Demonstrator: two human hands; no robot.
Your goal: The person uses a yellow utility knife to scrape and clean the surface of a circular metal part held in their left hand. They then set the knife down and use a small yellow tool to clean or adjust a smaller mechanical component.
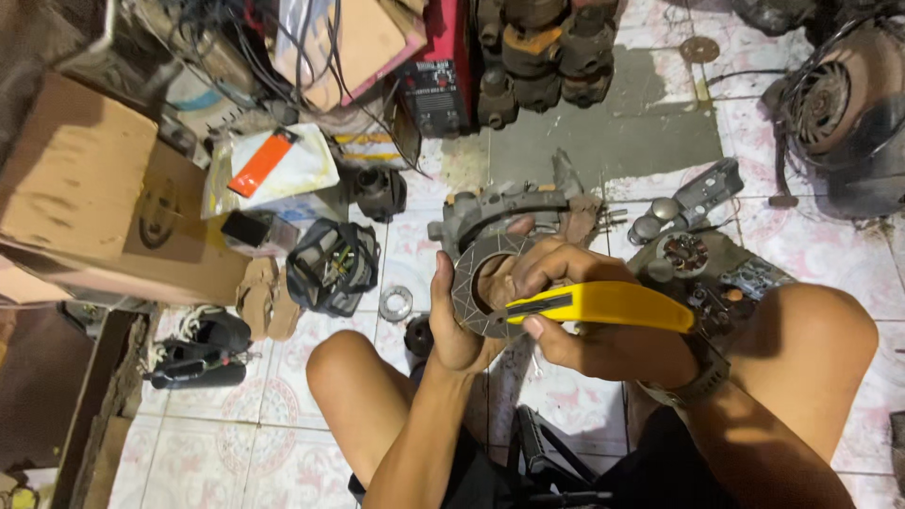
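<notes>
Two hands meet above the tiled floor (575, 405) between the person's knees. The left hand (459, 325) cups a grey friction ring (481, 283) from below and behind, fingers closed on its rim. The right hand (589, 325) grips a yellow utility knife (603, 303), its tip touching the ring's face.

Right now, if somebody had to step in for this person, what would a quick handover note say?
Left hand: holds the grey ring upright, thumb along its left edge.
Right hand: grips the yellow knife, its tip against the ring's lower right face; fingers curl through the ring's opening.
Nearby on the tiled floor: a metal engine part just beyond the ring, a small silver ring to the left, a black cage-like part beyond that.
Done: ring is off the floor and in hand.
Left: how far the knife work has got cannot be told.
</notes>
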